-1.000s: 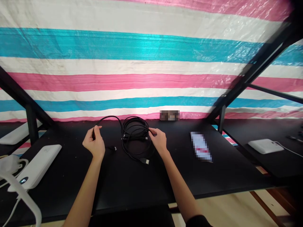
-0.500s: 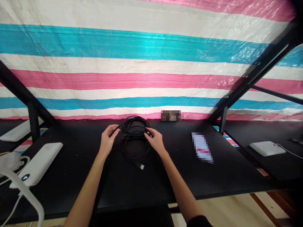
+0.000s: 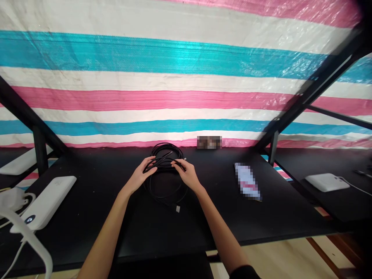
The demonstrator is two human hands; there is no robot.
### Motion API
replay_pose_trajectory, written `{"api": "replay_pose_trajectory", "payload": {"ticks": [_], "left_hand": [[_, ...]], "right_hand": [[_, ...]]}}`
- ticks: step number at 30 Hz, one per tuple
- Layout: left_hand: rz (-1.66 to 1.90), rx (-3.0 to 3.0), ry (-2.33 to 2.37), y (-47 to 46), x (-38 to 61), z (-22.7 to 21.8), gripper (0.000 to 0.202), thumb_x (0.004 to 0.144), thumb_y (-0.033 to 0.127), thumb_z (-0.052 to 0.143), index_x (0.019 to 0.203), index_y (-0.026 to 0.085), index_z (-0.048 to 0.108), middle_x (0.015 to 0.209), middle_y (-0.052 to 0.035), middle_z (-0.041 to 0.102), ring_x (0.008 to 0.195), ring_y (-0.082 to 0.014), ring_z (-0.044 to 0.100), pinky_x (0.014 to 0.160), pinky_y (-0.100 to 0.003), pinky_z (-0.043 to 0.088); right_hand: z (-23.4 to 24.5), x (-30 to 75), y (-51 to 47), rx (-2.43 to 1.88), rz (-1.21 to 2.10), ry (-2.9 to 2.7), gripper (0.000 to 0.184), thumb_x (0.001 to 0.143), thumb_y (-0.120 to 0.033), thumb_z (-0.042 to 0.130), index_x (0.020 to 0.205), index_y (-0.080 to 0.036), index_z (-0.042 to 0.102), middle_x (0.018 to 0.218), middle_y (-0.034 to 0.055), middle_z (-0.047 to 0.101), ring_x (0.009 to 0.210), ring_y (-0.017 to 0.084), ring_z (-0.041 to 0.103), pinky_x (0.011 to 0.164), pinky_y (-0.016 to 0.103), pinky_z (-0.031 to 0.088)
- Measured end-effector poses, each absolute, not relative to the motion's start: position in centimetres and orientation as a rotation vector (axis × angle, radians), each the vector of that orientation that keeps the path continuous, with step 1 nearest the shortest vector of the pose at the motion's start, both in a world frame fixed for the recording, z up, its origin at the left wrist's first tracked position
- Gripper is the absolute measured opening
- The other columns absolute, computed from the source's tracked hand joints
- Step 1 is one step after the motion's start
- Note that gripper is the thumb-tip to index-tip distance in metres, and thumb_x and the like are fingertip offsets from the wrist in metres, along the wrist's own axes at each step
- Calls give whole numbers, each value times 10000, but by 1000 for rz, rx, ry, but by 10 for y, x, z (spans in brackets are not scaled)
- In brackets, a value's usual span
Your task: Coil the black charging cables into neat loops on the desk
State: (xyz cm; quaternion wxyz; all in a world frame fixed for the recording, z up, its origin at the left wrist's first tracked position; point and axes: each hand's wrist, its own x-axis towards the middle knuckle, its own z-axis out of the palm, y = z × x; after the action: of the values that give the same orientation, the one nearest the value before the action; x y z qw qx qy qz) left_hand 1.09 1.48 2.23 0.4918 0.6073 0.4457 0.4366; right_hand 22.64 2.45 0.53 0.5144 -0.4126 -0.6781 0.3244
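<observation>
On the black table (image 3: 162, 242), nearest lies a metal plug (image 3: 178, 209). Behind it, the left hand (image 3: 138, 177) has come closer to the right hand (image 3: 189, 174), and each one pinches a part of the black cable (image 3: 164, 158) between thumb and fingers. So the held part is now gathered over the cable's other loops, between both hands. Farther hangs a striped sheet (image 3: 174, 58).

A blue, pink and white striped plastic sheet (image 3: 174, 100) hangs behind the black desk (image 3: 95, 221); on the left a white power bank (image 3: 50, 202) lies near a white plug adapter (image 3: 13, 198), on the right lies a pixelated flat item (image 3: 248, 181), and a smaller pixelated object (image 3: 209, 142) sits at the back edge
</observation>
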Motion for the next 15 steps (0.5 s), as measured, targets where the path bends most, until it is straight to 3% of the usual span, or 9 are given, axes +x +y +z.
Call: {"api": "replay_pose_trajectory", "payload": {"ticks": [8,11,15], "left_hand": [[1069,1552,1222,18,8,19,429,771,482,588,1072,178,611,1095,-81,638,1085,-249,558,952,-353,396],[1086,1505,1220,15,11,25,405,772,488,586,998,158,648,896,-58,657,881,-207,600,811,-300,439],[1131,1460,1208,14,14,29,358,749,483,618,866,149,668,731,-15,598,651,-128,533,609,-229,413]], "right_hand": [[8,224,23,-923,711,-1653,169,861,-290,534,879,-210,683,890,47,702,843,181,641,795,286,482],[7,225,24,-935,720,-1637,175,861,-305,537,875,-213,686,885,43,703,845,182,642,794,286,486],[6,224,24,-944,752,-1604,184,856,-324,543,871,-208,686,877,48,704,842,189,644,776,290,486]]}}
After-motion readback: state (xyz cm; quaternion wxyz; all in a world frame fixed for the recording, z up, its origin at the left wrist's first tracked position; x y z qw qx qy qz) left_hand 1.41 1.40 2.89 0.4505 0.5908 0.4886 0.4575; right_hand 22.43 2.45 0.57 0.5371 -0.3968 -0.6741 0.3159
